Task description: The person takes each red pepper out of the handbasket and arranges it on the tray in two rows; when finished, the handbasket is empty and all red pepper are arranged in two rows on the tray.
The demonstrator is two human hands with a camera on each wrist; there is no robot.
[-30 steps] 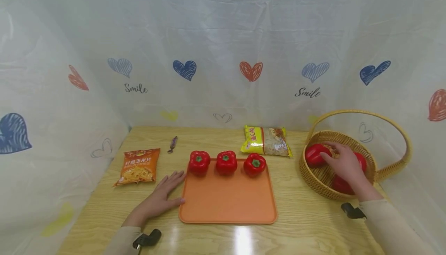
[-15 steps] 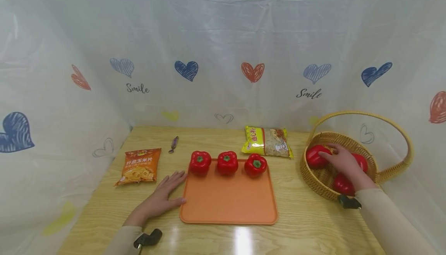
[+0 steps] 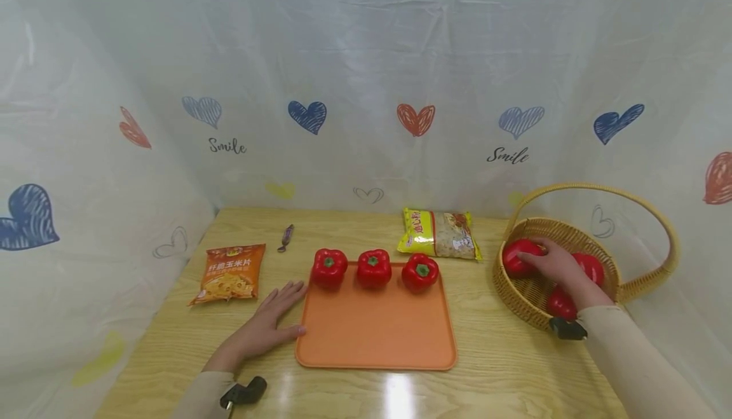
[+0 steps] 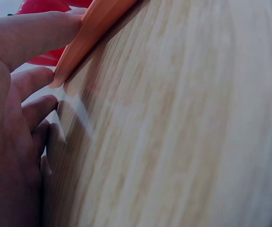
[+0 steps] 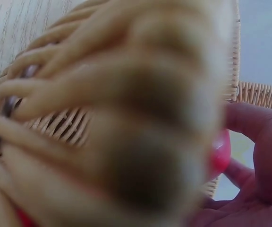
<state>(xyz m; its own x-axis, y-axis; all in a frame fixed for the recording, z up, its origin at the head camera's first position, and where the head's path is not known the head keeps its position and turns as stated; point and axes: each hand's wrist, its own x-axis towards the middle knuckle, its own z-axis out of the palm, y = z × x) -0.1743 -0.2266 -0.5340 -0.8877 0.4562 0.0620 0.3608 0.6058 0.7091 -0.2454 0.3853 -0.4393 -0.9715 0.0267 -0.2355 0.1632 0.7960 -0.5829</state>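
My right hand [image 3: 553, 263] reaches into the wicker basket [image 3: 517, 301] at the right and grips a red bell pepper [image 3: 516, 260], thumb on the near side and fingers at its far side. In the right wrist view, the blurred basket rim hides most of that pepper [image 5: 222, 151]. Two more red peppers lie in the basket, partly under the hand and wrist. My left hand [image 3: 260, 327] rests with spread, straight fingers at the left edge of the orange tray [image 3: 374, 333]; the left wrist view has its fingertips touching the tray's side [image 4: 86, 40].
Along the tray's far edge sit three red bell peppers [image 3: 374, 269] in a row. Behind them lies a yellow food packet [image 3: 440, 233]. An orange snack bag [image 3: 230, 273] and a small purple-wrapped candy [image 3: 286, 237] are at the left. The basket's tall handle [image 3: 635, 199] arches over its opening.
The right hand has shifted slightly left and settled around the pepper in the basket; that pepper has turned a little. The left hand and tray have stayed put.
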